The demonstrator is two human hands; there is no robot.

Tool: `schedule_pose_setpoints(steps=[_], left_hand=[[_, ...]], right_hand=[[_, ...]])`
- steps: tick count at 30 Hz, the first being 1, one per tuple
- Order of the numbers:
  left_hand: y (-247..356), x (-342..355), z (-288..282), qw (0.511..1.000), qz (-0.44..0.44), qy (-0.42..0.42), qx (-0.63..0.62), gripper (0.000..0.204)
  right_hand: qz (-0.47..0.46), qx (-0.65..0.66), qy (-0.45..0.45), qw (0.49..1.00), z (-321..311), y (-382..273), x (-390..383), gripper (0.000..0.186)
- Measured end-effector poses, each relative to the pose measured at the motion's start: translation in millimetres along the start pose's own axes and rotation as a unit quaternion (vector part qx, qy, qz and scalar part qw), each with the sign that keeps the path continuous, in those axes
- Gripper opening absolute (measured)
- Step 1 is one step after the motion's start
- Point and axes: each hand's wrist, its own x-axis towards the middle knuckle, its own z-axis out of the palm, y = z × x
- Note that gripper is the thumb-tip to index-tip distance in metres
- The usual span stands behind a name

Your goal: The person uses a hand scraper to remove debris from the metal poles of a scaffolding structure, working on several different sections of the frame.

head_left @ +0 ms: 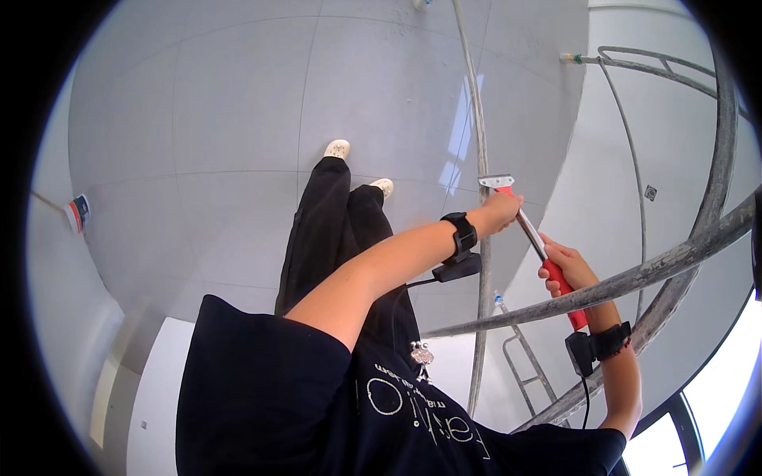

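A long-handled scraper (pixel 531 233) with a wide metal head, a silver shaft and a red grip slants across the right half of the view. Near its head, my left hand (pixel 502 211) is closed round the upper part. My right hand (pixel 568 266) wraps the red grip lower down. The scraper's head (pixel 497 182) overlaps a grey scaffold pole (pixel 479 127) in view; whether they touch I cannot tell. Both wrists carry black straps with small boxes and cables.
Paint-smeared scaffold tubes (pixel 635 278) curve close round my right arm. A second frame with rails (pixel 659 63) stands at the upper right by the white wall. Grey tiles (pixel 238 95) cover the floor. A bucket (pixel 78 213) sits far left, and a window (pixel 722 389) lies lower right.
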Motion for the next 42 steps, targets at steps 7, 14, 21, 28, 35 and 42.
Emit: schedule_pose_setpoints(steps=[7,14,21,28,35,42], left_hand=[[19,75,-43,0.953,0.189,0.144,0.188,0.035],[37,41,-44,0.861,0.223,0.205,0.409,0.037],[16,39,-28,0.797,0.192,0.163,0.549,0.024],[17,-33,-24,0.889,0.209,0.197,0.357,0.03],[20,-70,-77,0.856,0.173,0.15,0.463,0.033],[-32,-44,-116,0.825,0.098,0.001,0.557,0.019]], right_hand=[[-0.121,-0.044,0.007,0.992,20,-24,62,0.046],[-0.176,-0.127,0.029,0.976,12,-18,74,0.044],[-0.179,-0.115,0.014,0.977,16,12,39,0.051],[-0.264,-0.186,0.088,0.942,3,60,4,0.069],[-0.227,-0.231,0.239,0.916,24,126,-90,0.072],[-0.131,-0.164,0.299,0.931,79,200,-172,0.069]])
